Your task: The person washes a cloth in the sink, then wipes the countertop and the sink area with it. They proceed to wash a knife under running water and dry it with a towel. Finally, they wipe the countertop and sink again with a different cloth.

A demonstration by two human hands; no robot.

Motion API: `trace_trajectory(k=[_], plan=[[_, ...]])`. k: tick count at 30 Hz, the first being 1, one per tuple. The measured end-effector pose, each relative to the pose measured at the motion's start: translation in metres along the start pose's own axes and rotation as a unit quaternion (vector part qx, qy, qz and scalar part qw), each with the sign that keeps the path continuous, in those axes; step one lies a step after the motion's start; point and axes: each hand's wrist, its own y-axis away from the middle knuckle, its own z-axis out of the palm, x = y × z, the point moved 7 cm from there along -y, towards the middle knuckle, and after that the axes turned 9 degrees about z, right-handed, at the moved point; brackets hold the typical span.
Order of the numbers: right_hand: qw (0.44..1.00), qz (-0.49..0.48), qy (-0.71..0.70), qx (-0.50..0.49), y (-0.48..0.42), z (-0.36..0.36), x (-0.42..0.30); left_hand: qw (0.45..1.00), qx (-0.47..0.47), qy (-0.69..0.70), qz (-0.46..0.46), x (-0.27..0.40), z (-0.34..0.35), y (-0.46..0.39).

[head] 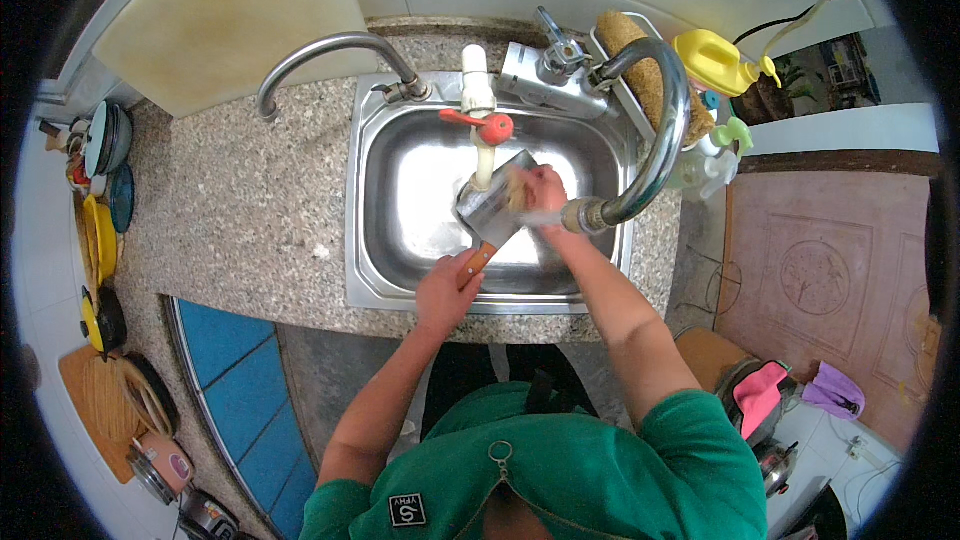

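Note:
Over the steel sink basin (420, 240), my left hand (446, 292) grips the wooden handle of a kitchen cleaver (495, 217). The blade points up and to the right, flat side facing me. My right hand (546, 199) holds a tan scrubbing pad (519, 191), blurred, against the blade. Water from the nozzle of a curved steel faucet (670, 127) runs onto the blade beside my right hand. A white plastic tap with a red lever (491, 127) stands above the blade's upper end.
Another curved faucet (330, 41) rises at the sink's back left. Right of the basin are a rack with a brown loofah (637, 60), a yellow jug (709, 56) and spray bottles (701, 165). A large pale board (240, 22) leans at the back left of the granite counter (247, 202).

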Motion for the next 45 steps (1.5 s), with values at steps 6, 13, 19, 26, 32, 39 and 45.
trace_trajectory(k=[6,13,19,26,32,39,45], plan=[[0.975,-0.140,0.097,0.142,0.073,0.025,-0.053,1.000,0.002,-0.013,-0.024,-0.007,-0.001,0.003],[0.996,0.005,0.067,0.060,0.076,-0.037,0.040,0.998,-0.034,-0.040,0.039,0.026,0.001,-0.009],[0.975,0.047,-0.190,0.104,0.068,-0.124,0.022,0.771,-0.085,0.568,-0.276,0.018,0.003,0.003],[0.975,-0.042,-0.172,0.132,0.060,-0.110,-0.027,0.430,-0.092,0.829,-0.345,-0.025,0.041,0.009],[0.980,-0.186,0.054,0.042,0.078,-0.013,-0.076,0.462,-0.114,0.814,-0.334,-0.033,0.047,0.009],[1.000,0.003,-0.024,0.019,-0.020,0.007,0.009,0.557,-0.048,0.745,-0.363,-0.031,0.042,0.011],[0.997,0.033,-0.041,0.055,-0.005,-0.003,-0.019,0.567,-0.015,0.729,-0.383,-0.026,0.042,0.010]])
